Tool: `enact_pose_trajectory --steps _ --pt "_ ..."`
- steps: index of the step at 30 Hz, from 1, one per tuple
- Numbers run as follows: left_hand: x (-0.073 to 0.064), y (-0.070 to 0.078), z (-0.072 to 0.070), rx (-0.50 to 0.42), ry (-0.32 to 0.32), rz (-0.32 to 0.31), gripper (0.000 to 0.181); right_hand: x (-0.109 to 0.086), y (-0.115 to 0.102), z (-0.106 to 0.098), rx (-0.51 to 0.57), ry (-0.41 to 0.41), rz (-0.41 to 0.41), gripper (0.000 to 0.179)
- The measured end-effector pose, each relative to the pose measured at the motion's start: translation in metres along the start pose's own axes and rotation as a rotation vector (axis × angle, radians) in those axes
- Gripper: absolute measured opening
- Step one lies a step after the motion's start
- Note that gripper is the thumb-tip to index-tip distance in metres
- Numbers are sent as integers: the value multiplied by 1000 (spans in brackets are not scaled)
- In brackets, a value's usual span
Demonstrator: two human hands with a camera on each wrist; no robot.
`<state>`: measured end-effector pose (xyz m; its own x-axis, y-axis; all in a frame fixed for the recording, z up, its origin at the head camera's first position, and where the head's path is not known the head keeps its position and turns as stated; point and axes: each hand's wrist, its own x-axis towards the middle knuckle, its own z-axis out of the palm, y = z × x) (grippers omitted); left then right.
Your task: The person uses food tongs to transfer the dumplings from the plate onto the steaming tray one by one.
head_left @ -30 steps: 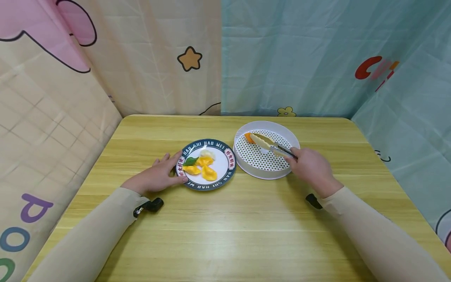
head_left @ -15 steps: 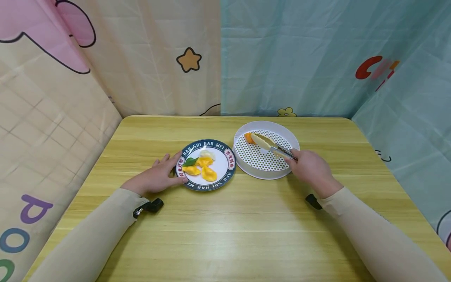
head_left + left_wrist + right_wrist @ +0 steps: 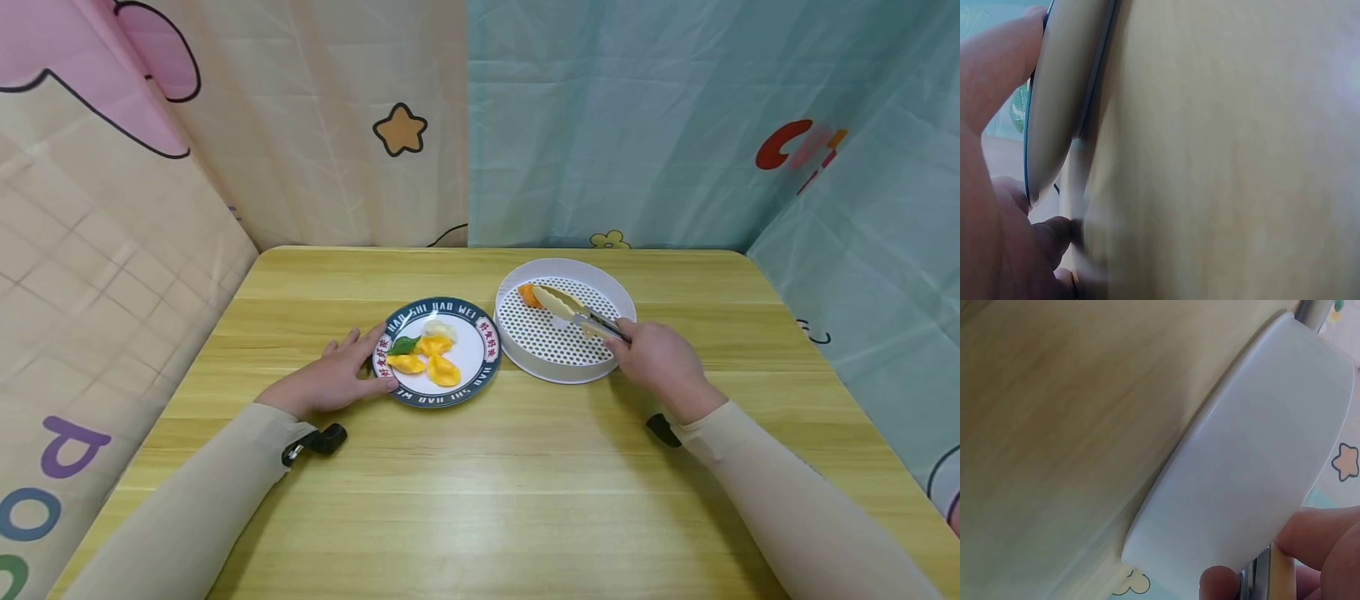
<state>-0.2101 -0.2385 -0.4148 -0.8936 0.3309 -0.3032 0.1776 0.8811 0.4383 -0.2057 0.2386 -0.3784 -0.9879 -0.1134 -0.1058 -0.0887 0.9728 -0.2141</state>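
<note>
Tongs (image 3: 579, 317) slant into the sieve (image 3: 551, 369) near the counter's (image 3: 480, 500) far edge, tips at an orange piece (image 3: 527, 294); pinched or not, I cannot tell. Right grip (image 3: 666, 360) is clamped on the tongs. Left grip (image 3: 333, 377), fingers loosely extended, touches the plate (image 3: 470, 354), which lies toward the counter's left edge.

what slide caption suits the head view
Left hand touching a plate, right hand holding tongs at an orange piece in a white tray.
</note>
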Motion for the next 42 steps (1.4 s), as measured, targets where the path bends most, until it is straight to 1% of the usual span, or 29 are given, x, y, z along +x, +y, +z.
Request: enact_pose_trajectory --steps 7,16,24,32,38,42 --pt "2 0 0 -3 -1 -13 113 -1 1 0 5 2 11 57" --pt "1 0 -1 1 10 -9 113 -1 0 0 9 -2 18 57" --pt "2 0 -1 -1 14 -10 113 -2 0 0 6 6 6 54" --pt "1 -1 0 -9 13 -11 112 -3 0 0 10 19 0 60" --pt "2 -2 2 -6 13 -11 112 -3 5 3 47 26 10 69" --pt "2 -2 2 -6 7 -12 112 -4 9 5 82 43 -1 70"
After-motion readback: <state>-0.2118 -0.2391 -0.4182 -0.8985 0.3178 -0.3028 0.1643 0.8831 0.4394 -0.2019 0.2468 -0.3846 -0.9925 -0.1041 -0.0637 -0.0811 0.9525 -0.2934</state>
